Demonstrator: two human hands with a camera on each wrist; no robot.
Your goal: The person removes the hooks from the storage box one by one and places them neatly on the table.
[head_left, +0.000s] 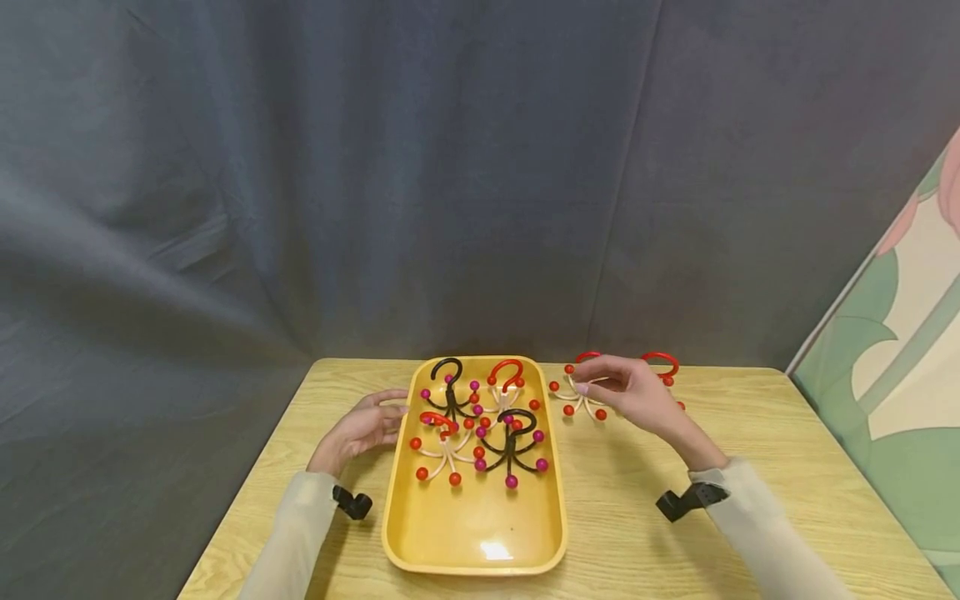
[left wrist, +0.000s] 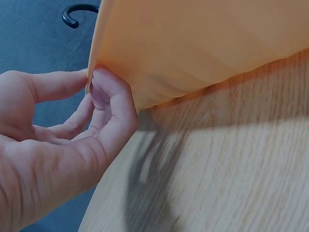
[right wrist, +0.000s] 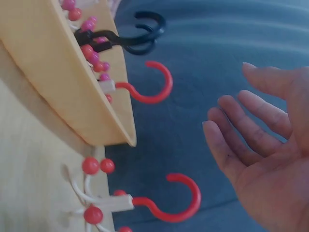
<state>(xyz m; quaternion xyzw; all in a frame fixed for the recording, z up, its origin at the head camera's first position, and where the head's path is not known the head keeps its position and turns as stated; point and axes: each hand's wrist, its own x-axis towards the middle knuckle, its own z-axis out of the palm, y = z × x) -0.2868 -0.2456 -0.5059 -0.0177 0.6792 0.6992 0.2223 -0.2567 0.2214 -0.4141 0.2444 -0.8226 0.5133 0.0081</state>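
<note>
My left hand (head_left: 365, 429) holds the left rim of a yellow tray (head_left: 472, 525), thumb at the rim and fingers against the outer wall. Inside the tray stand several multi-arm hook hangers: a front black hanger (head_left: 511, 447) with magenta balls, another black hanger (head_left: 450, 398) behind, a front white hanger (head_left: 446, 447) with a red hook, and another white one (head_left: 504, 396) behind. My right hand (head_left: 637, 396), its fingers apart and lightly bent, holds nothing. It hovers over a white hanger (right wrist: 113, 203) with a red hook and red balls, beside the tray.
One more hanger with a red hook (head_left: 663, 361) stands at the back right, partly behind my right hand. The wooden table (head_left: 630, 533) ends at a dark curtain (head_left: 480, 183). A panel with a flower pattern (head_left: 892, 358) borders the right side.
</note>
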